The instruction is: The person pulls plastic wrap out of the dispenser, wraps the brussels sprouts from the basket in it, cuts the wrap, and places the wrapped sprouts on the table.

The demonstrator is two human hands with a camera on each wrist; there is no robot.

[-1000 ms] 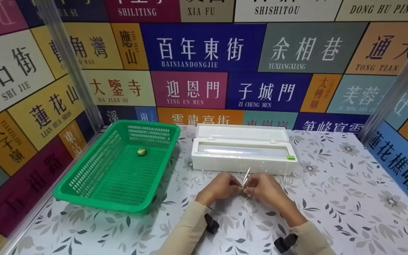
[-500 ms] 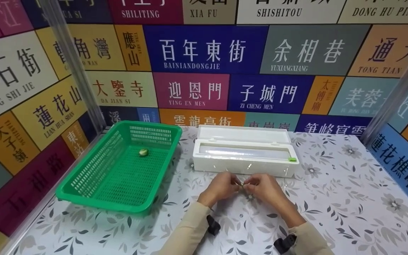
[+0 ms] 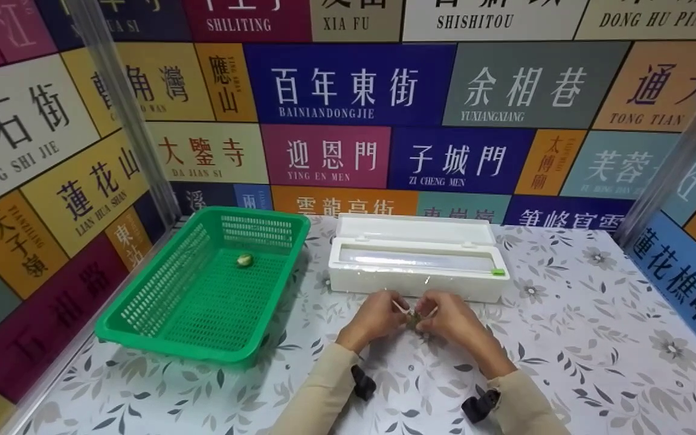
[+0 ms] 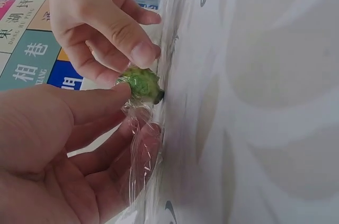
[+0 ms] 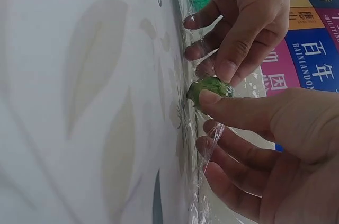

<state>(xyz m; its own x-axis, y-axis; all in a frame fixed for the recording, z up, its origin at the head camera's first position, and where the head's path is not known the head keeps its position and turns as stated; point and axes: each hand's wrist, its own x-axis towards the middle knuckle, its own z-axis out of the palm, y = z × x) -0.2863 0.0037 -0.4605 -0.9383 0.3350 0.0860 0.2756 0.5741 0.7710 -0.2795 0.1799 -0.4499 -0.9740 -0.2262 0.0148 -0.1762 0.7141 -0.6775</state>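
Low over the table, both hands hold a small round green vegetable (image 4: 142,83) with a dark stub at one end, its exact kind unclear. Clear cling film (image 4: 139,168) lies around it, crumpled and stretched along the tabletop. My left hand (image 3: 378,317) pinches the vegetable from one side, its thumb on the surface in the left wrist view. From the other side my right hand (image 3: 454,320) grips it, thumb laid across the green skin (image 5: 214,89) in the right wrist view. Several other fingers spread beside the film.
Behind the hands stands a white cling film box (image 3: 384,283), lid raised, with a roll (image 3: 414,261) inside and a green slider (image 3: 498,272). To the left is a green basket (image 3: 263,320) containing a small pale green ball (image 3: 244,260). A patterned cloth (image 3: 602,338) covers the table.
The shiny upright fold of film seen between the fingers a second ago no longer shows. The hands have shifted slightly, and more of the green vegetable is visible between them. Basket and box stay put.
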